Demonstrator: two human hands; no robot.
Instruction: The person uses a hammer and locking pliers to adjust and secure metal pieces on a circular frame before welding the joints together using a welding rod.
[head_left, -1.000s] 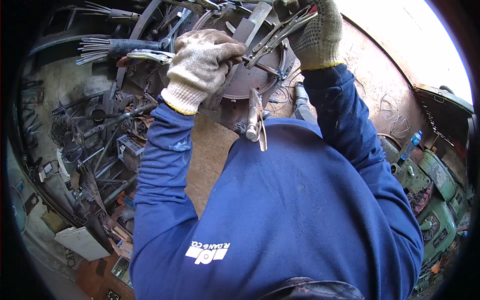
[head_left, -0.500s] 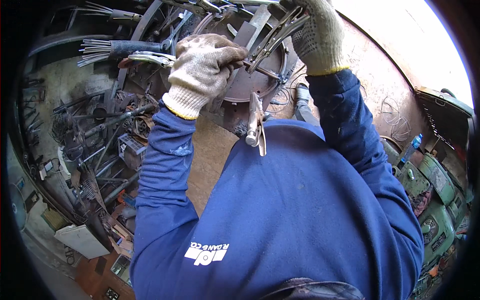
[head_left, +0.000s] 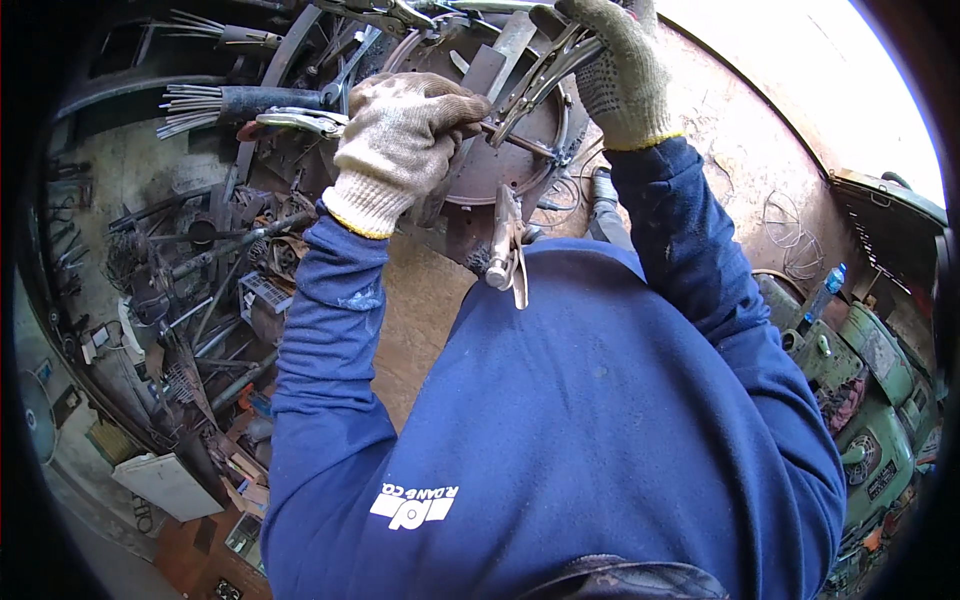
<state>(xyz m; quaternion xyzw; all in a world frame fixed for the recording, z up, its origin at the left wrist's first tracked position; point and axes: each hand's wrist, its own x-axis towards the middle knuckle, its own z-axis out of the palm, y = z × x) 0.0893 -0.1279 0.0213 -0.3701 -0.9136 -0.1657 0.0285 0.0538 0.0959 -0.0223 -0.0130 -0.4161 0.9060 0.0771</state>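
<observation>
Both hands wear pale knitted work gloves with dark, dirty fingers. My left hand [head_left: 405, 130] is closed over the left end of a thin metal rod [head_left: 530, 145]; the fingertips' exact hold is hidden. My right hand [head_left: 625, 75] grips the handles of silvery locking pliers [head_left: 545, 85], whose jaws are down at the rod. Beneath lies a round, dark metal plate [head_left: 480, 175] with a raised rim. Across it slants a flat steel bar [head_left: 484, 72]. More locking pliers [head_left: 508, 245] are clamped at the near edge, and another pair [head_left: 300, 121] lies beside my left hand.
Holders with bundles of thin rods [head_left: 195, 105] are at the upper left, near a wrench [head_left: 352, 68]. Scrap metal [head_left: 200, 250] crowds the left floor. Loose cable [head_left: 790, 240], a plastic bottle [head_left: 825, 295] and a green machine [head_left: 870, 450] are on the right.
My right hand and its locking pliers have shifted slightly left and up. My left hand stays closed at nearly the same place on the rod.
</observation>
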